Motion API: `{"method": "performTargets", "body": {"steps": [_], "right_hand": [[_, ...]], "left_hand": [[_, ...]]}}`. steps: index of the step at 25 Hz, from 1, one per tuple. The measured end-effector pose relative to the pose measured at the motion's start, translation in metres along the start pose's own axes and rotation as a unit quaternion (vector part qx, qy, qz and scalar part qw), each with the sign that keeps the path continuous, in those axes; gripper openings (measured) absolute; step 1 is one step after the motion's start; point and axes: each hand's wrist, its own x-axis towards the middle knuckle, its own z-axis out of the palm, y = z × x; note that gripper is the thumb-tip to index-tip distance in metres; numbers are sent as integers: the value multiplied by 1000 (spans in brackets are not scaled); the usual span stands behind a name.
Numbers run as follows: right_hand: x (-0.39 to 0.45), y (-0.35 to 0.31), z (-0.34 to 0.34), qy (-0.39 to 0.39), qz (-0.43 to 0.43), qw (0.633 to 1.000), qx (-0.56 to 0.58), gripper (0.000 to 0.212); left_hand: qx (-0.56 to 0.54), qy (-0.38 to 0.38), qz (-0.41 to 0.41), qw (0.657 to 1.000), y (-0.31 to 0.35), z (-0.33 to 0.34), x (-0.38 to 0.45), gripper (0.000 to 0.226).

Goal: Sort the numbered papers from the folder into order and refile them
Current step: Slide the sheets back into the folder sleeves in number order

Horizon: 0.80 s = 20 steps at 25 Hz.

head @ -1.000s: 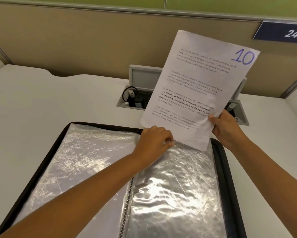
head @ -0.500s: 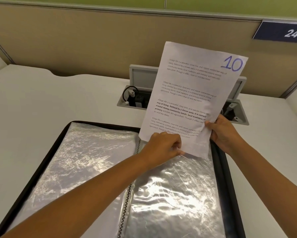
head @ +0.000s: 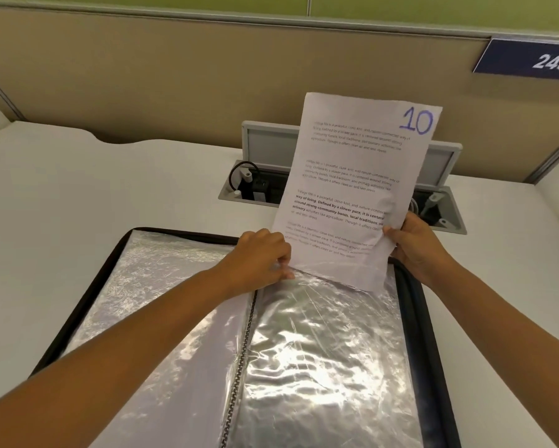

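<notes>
Beige cubicle partition (head: pixel 174 76) and white desk (head: pixel 77 189) frame the open binder (head: pixel 433 318) at lower centre, where my left hand (head: pixel 258 257) pinches the top edge of a plastic sleeve (head: pixel 320 350) to hold its mouth apart while my right hand (head: pixel 413 244) grips the lower right edge of the sheet marked 10 (head: pixel 352 176), its bottom corner entering the sleeve. To seat it cleanly, I judge, I should keep the mouth wide, square the tilted sheet to the opening and slide it down straight. Glare hides whatever the sleeves hold, the sheet covers part of the desk's cable box (head: pixel 258 185), and the binder's near edge is cut off.
</notes>
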Motion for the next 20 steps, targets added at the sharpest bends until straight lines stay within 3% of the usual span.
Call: {"method": "performTargets", "body": {"steps": [5,8,10,13,16,20], "right_hand": [[-1,8,8,-24,12,999,41,33],[-7,11,7,-35,12,996,75,32],[-10,14,1,-49,23,997,63,50],[-10,16,-6,-32,20,998,56,28],[-8,16,-9,-15,29,997,65,35],[-6,17,-9,-3,29,998,47,36]], "left_hand": [[-71,14,-9,997,6,1,1,24],[-21,12,-9,1000,0,6,5,25],[26,8,-30,999,-15,5,4,28],[6,-9,-68,998,-35,1,0,24],[-1,-14,-59,998,-32,4,0,13],[-13,29,-51,998,-24,9,1,24]]}}
